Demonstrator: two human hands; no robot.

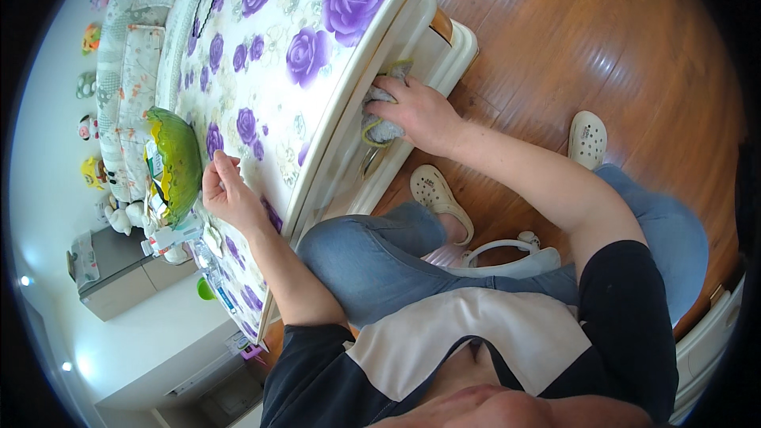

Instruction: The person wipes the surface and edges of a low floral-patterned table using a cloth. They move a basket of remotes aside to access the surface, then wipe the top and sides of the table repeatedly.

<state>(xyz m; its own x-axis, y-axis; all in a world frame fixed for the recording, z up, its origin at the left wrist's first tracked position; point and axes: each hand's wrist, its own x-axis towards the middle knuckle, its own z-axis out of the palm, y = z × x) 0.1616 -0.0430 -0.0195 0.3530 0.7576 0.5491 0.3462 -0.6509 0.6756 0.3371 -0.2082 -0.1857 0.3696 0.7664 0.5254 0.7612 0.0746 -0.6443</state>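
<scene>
My right hand (416, 110) holds a grey cloth with a yellow-green edge (382, 132) and presses it on the white side of the table, by a drawer front with a metal handle (371, 162). My left hand (229, 190) is above the tabletop, its fingers loosely curled and nothing seen in them. Beside it stands a green, leaf-shaped bowl (181, 160) filled with packets and papers. The tabletop bears a white cover with purple roses (306, 56).
A dark beaded loop (206, 9) lies at the table's far side, before a patterned sofa (140, 71). Near the bowl are a small box (175, 236) and a clear plastic bottle (205, 258). A white stool or basket with a handle (517, 261) stands on the wooden floor (535, 41) by my legs.
</scene>
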